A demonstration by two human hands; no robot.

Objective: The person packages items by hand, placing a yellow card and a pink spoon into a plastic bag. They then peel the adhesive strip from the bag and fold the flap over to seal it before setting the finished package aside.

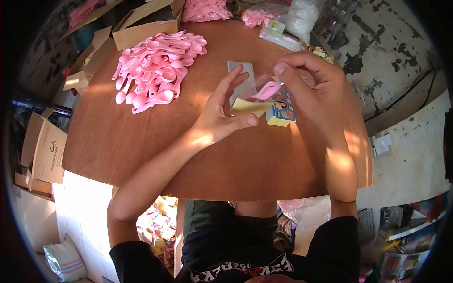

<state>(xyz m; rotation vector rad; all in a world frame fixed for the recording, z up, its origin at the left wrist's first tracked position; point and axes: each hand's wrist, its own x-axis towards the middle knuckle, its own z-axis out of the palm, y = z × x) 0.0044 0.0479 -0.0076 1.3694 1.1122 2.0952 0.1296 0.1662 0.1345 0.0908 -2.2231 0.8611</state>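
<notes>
My right hand (pixel 314 82) is closed in a pinch on the upper edge of a clear plastic bag (pixel 264 82). Inside the bag shows a pink measuring spoon (pixel 268 90), with a pale yellow card (pixel 252 107) at its lower end. Left of the bag, my left hand (pixel 222 106) is open, thumb and fingers spread around the card's side. Below the bag, on the table, sits a stack of cards (pixel 281 113) with a blue printed top and yellow edges. A grey flat stack (pixel 241 80) lies behind my left fingers.
A big heap of pink spoons (pixel 158 66) covers the table's (pixel 212 165) back left. Open cardboard boxes (pixel 146 23) stand behind and left of it. Bagged pink pieces (pixel 257 18) and clear plastic packs (pixel 302 19) lie at the far edge. A peeling wall (pixel 377 52) rises on the right.
</notes>
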